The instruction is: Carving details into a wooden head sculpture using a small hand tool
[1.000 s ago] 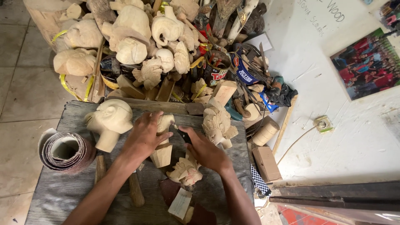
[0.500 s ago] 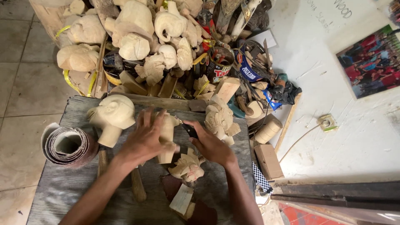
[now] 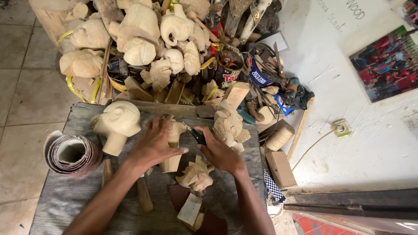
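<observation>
Pale wood: our left hand (image 3: pixel 154 143) stays clamped on the small carving (image 3: pixel 174 146) mid-bench, and our right hand (image 3: pixel 217 150), gripping the dark-handled knife (image 3: pixel 197 135), has moved closer.

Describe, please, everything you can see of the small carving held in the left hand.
The carving is a small figure of pale, unpainted wood, standing roughly upright on the grey workbench. Its upper part looks shaped, its base a plain block. The left hand wraps it from the left, covering much of it. The right hand holds a dark-handled tool whose tip meets its upper part.
</observation>
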